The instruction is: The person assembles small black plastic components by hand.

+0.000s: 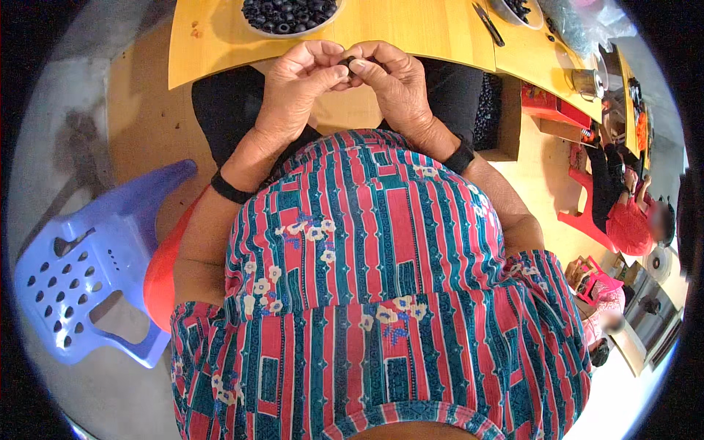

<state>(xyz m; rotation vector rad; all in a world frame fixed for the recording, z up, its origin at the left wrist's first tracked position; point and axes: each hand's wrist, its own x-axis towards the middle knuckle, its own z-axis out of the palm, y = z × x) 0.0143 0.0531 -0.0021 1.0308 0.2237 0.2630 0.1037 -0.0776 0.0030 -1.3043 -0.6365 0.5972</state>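
Between the fingertips of both hands, above the near edge of the yellow table [411, 29], is a small black piece [347, 63]. It looks rounded, but the fingers cover most of it. My left hand [297, 84] pinches it from one side with thumb and forefinger. My right hand [400, 84] grips it from the other side, its thumb pressed close. Just beyond the hands stands a clear bowl [284, 34] heaped with black ring-like parts [286, 11]. Each wrist wears a black band.
Scissors or pliers [489, 24] lie on the table at right, near a second bowl [539, 20] of black parts. Farther right stands a metal cup [587, 83]. A blue plastic chair [103, 271] is at my left. Other people sit at far right, one in a red top [631, 226].
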